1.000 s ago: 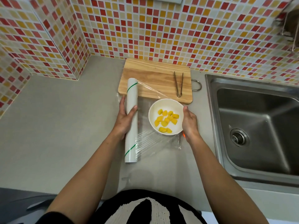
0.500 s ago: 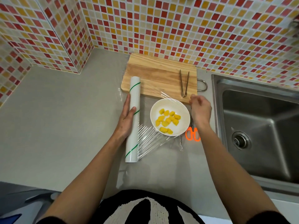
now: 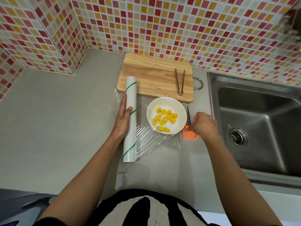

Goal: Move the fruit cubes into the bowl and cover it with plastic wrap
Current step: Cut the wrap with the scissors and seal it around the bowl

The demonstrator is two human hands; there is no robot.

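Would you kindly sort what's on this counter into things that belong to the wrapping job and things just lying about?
Belonging to the job:
- bowl holding the fruit cubes
- plastic wrap roll, steadied by the left hand
- wrap sheet stretched over the bowl
- scissors, at the right hand

Lying about:
- cutting board
- tongs
- sink

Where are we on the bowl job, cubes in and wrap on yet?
Done: the fruit cubes are in the bowl, and plastic wrap is pulled across it. In hand: left hand steadies the roll; right hand is at the scissors. Left: cut the wrap free and tuck it around the rim.
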